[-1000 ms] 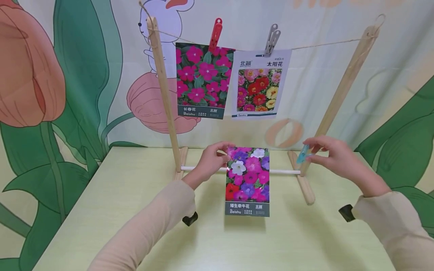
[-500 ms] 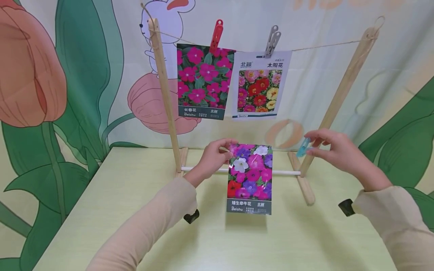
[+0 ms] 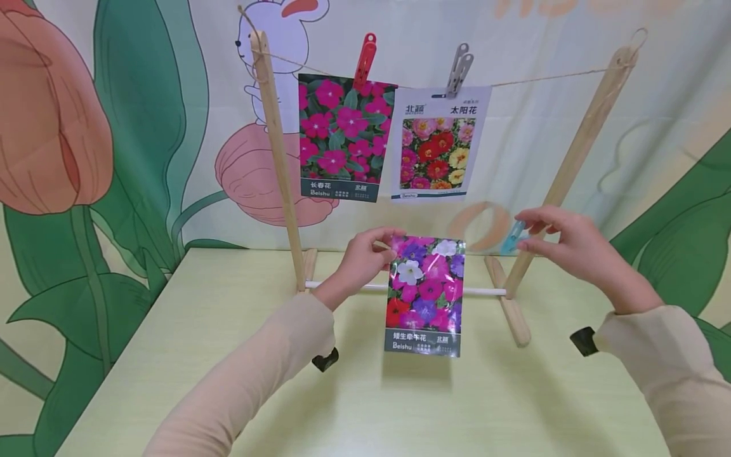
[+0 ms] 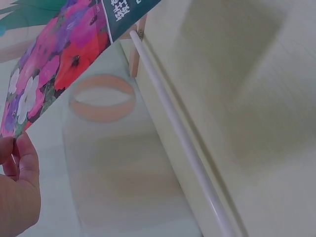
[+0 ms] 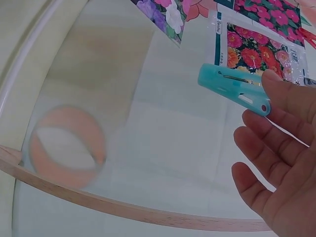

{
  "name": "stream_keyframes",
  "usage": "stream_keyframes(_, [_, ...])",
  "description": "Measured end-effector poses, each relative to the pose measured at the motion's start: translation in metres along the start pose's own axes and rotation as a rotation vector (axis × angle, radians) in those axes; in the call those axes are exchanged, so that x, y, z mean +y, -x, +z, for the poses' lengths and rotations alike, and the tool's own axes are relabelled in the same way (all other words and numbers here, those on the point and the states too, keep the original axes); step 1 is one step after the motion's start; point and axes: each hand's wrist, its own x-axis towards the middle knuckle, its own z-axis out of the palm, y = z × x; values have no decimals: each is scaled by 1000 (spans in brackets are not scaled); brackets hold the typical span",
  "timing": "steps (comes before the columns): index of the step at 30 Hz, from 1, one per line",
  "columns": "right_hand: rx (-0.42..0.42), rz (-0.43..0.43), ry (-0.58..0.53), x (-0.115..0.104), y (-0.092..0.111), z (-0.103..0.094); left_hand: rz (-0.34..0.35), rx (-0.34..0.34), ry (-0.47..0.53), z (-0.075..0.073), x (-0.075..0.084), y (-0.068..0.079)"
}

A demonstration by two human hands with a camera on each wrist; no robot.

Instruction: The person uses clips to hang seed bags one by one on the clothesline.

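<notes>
My left hand (image 3: 365, 259) pinches the upper left corner of a seed packet (image 3: 425, 295) printed with pink, purple, white and red flowers. The packet hangs upright above the table, in front of the rack's white crossbar. To its right, my right hand (image 3: 577, 254) holds a light blue clothespin (image 5: 234, 89) between thumb and index finger, its other fingers loosely bent. Above, a magenta-flower packet (image 3: 345, 139) hangs from the string under a red clothespin (image 3: 365, 60). Beside it a white-bordered packet (image 3: 440, 143) hangs under a grey clothespin (image 3: 459, 70).
A twine line (image 3: 548, 75) runs between two wooden posts, the left post (image 3: 276, 152) and the right post (image 3: 582, 149). A white crossbar (image 3: 485, 291) joins their feet low over the pale table (image 3: 228, 355). A printed curtain (image 3: 542, 139) hangs behind.
My left hand has raised the seed packet slightly and shifted it right. My right hand has risen a little with the blue clothespin. The hanging packets stay in place.
</notes>
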Motion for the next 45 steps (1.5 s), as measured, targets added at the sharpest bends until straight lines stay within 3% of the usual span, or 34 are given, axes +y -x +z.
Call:
stream_keyframes(3, [8,26,-6,-2,-1,-1,0,0,-4,1,3,-1])
stream_keyframes(9, [46,-2,-6,-2,-5,-3,-8,8,-4,2,9,-4])
stream_keyframes(18, [70,4,-23,-3,-11,-9,27,30,-15,3,19,-5])
stream_keyframes(23, [90,51,-25,-4,-14,-12,41,41,-21,5,25,-6])
stream_keyframes(45, [123,30,-6,-9,-19,-27,113,55,-4,13,39,-11])
